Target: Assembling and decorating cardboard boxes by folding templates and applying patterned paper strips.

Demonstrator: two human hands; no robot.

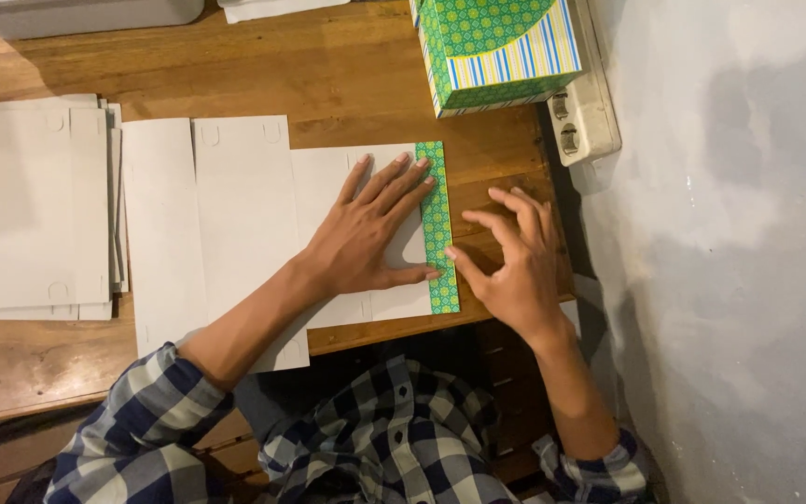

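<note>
A flat, unfolded cardboard box blank (235, 215), grey-white side up, lies across the middle of the wooden tabletop (347, 65), its lower edge hanging slightly past the tabletop's near edge. Along the blank's right end a narrow flap (437, 229) is folded over, showing its green patterned face.

The left hand (366, 233) lies flat on the blank, fingers spread and released, pressing the card down just beside the green flap; its fingertips touch the flap's inner edge. The right hand (513, 257) is on the bare wood at the right, fingers curled loosely, thumb tip touching the flap's outer edge about midway down. It grasps nothing.

A stack of more flat blanks (34, 210) sits near the tabletop's left edge, just beside the working blank. An assembled green box with striped panel (496, 51) stands at the far right corner. A white power strip (585, 112) runs along the right edge beside the grey wall (729, 233).
</note>
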